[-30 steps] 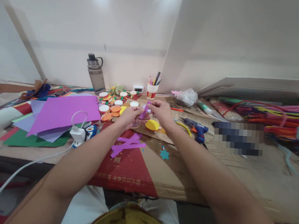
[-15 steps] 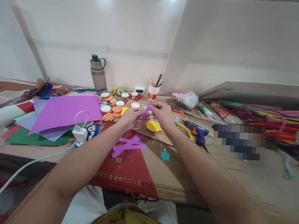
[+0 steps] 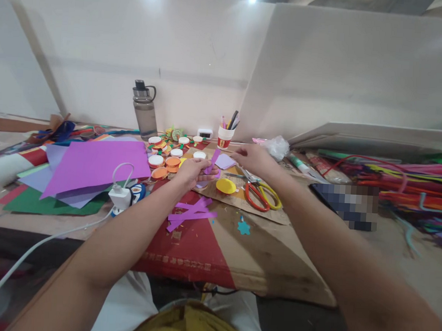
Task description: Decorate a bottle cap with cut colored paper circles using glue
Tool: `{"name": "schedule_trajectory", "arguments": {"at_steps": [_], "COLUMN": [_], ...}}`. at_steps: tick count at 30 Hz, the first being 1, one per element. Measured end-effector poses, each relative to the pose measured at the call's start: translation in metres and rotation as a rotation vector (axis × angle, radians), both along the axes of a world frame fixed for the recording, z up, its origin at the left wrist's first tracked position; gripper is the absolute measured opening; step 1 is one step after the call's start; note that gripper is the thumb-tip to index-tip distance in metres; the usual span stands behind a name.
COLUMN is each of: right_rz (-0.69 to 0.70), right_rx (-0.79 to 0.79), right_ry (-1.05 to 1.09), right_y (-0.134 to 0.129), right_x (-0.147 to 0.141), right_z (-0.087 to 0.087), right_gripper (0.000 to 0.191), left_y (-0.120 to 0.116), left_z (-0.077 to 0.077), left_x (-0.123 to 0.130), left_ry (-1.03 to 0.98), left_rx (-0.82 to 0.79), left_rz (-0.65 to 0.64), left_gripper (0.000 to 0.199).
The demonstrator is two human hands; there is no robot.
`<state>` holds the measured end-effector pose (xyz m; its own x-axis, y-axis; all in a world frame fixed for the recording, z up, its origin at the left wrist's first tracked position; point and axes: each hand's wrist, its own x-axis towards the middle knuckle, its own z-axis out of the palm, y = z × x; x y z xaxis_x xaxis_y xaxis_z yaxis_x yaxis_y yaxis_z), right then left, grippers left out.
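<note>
Person's left hand (image 3: 193, 173) pinches a purple strip (image 3: 214, 158), long axis away and slightly rightward; right hand (image 3: 258, 159) apart, rightward (cannot tell if holding anything).

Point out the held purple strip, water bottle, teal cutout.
Purple strip (image 3: 214, 158): head view, upper half.
Water bottle (image 3: 145, 118): head view, mid-body.
Teal cutout (image 3: 244, 227): head view, centre.

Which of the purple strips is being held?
The purple strip in the left hand; the other strips lie crossed over one another on the cardboard, nearer the person's lap.
</note>
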<state>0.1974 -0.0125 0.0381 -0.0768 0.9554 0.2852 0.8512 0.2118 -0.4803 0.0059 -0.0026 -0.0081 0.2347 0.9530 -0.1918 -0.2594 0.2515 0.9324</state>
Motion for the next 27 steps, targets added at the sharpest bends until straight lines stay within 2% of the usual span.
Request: {"name": "schedule_trajectory", "arguments": {"at_steps": [3, 4, 6, 8, 12, 15, 19, 21, 23, 27], "right_rz": [-0.078, -0.091, -0.132, -0.157, -0.217, -0.246, -0.249, -0.183, -0.055, 0.182], "right_rx": [-0.178, -0.256, -0.396, -0.436, -0.394, -0.319, -0.087, -0.034, -0.013, 0.072], "right_ry": [-0.479, -0.583, -0.655, -0.643, -0.576, -0.426, -0.182, -0.097, -0.048, -0.079], "right_y": [-0.019, -0.026, -0.038, -0.046, -0.048, -0.047, -0.047, -0.048, -0.048, -0.05], "right_x": [0.014, 0.018, 0.023, 0.026, 0.031, 0.037, 0.047, 0.048, 0.045, 0.035], "right_z": [-0.002, -0.007, -0.02, -0.034, -0.054, -0.056, -0.049, -0.045, -0.044, -0.045], "right_gripper": [0.022, 0.022, 0.023, 0.027, 0.038, 0.043, 0.047, 0.047, 0.049, 0.049], "left_y": [0.0, 0.0, 0.0, 0.0, 0.002, 0.006, 0.009, 0.01, 0.01, 0.009], "left_z": [0.003, 0.004, 0.006, 0.007, 0.007, 0.004, 0.002, 0.003, 0.004, 0.008], "left_x": [0.0, 0.0, -0.001, -0.001, -0.001, -0.002, -0.003, -0.003, -0.003, -0.005], "left_ry": [-0.033, -0.044, -0.065, -0.078, -0.088, -0.1, -0.107, -0.11, -0.117, -0.15], "left_rx": [-0.025, -0.028, -0.028, -0.021, -0.011, -0.025, -0.069, -0.089, -0.113, -0.149], "left_rz": [0.025, 0.035, 0.048, 0.058, 0.072, 0.077, 0.1, 0.123, 0.139, 0.163], "left_gripper": [0.005, 0.005, 0.005, 0.006, 0.01, 0.012, 0.011, 0.011, 0.01, 0.009]}}
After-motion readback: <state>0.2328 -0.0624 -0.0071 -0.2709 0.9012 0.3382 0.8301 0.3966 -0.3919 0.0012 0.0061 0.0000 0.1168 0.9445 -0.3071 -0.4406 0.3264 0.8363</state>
